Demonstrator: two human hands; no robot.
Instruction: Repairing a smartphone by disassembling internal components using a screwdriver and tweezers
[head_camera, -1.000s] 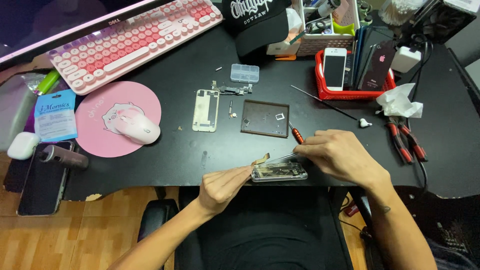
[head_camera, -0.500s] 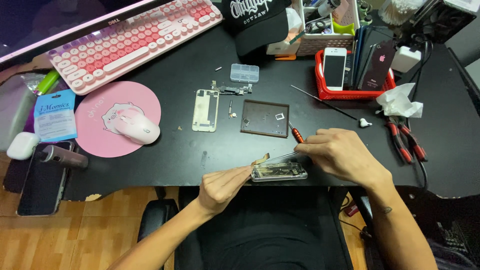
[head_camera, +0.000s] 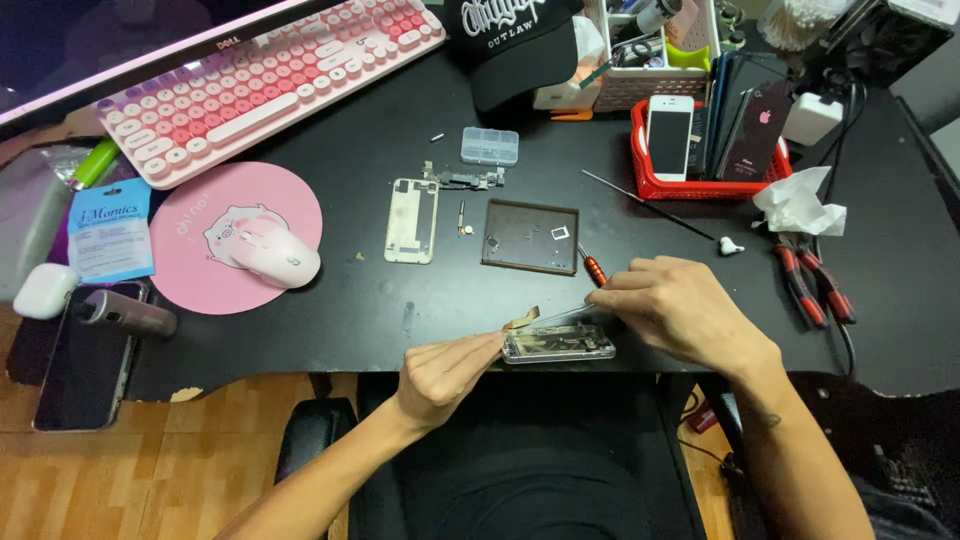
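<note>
The left hand (head_camera: 445, 372) grips an opened silver phone body (head_camera: 558, 344); the right hand (head_camera: 680, 308) pinches thin metal tweezers (head_camera: 560, 316) over it. A red plastic basket (head_camera: 712, 187) holds upright phones (head_camera: 670, 137).

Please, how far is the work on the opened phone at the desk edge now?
Done: a back plate, a connector part and small screws lie removed on the desk. In hand: the left hand steadies the opened phone while the right hand works a thin tool into it. Left: the phone remains open, its parts outside.

Pink keyboard (head_camera: 262, 85), mouse (head_camera: 276, 257), red basket (head_camera: 712, 186)
</note>
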